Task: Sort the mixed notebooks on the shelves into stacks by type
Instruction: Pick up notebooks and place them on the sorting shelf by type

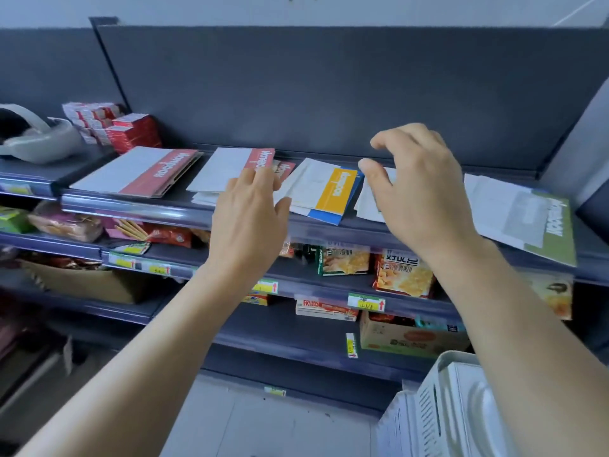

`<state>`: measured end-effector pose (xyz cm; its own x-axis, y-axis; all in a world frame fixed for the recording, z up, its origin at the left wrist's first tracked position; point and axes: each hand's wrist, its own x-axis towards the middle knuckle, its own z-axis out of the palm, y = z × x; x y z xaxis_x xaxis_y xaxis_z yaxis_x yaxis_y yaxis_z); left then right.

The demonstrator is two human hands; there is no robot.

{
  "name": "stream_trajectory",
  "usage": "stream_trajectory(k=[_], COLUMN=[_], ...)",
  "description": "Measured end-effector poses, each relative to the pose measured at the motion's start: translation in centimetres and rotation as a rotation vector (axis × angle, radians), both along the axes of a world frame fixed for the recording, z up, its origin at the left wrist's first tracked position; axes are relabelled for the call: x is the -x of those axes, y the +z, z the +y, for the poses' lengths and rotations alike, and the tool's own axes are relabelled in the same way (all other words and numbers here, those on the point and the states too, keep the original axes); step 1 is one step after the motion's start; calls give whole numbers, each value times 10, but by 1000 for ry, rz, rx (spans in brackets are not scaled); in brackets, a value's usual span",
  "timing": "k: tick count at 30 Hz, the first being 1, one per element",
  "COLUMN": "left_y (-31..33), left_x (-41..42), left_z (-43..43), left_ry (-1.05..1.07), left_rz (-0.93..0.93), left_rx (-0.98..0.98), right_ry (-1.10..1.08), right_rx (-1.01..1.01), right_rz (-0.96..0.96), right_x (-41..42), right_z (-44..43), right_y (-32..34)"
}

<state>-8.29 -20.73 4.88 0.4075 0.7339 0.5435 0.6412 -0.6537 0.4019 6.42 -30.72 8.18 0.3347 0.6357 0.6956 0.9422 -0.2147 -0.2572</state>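
While the notebooks lie flat along the top shelf (296, 222) in loose piles, the red-banded stack (138, 173) at the left looks already gathered, and the yellow-banded pile (329, 192) in the middle is fanned and mixed with blue, so sorting seems unfinished. Left hand (250, 209) rests fingers-down on a second red-banded pile (230, 169), probably steadying it. Right hand (418, 189) hovers open and curled above a white notebook (369, 206), grasping nothing; a green-banded notebook (527, 222) overhangs the edge further right
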Motion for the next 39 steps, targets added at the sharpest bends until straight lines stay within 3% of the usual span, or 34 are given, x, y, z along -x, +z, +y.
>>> stream_trajectory(k=[11, 17, 23, 28, 34, 39], left_y=[-46, -60, -74, -70, -66, -52], left_x=[29, 25, 3, -6, -9, -5], left_z=[190, 296, 348, 362, 352, 342], left_ry=[159, 203, 187, 159, 211, 157], left_rz=[16, 136, 360, 420, 177, -19], left_rx=[316, 388, 540, 493, 522, 446], right_ry=[-18, -80, -213, -306, -368, -459], right_rx=[100, 169, 308, 410, 473, 630], right_rz=[-31, 26, 100, 166, 239, 442], right_x=[17, 21, 10, -5, -27, -57], right_z=[147, 225, 258, 266, 270, 268], right_y=[-16, -27, -44, -53, -66, -89])
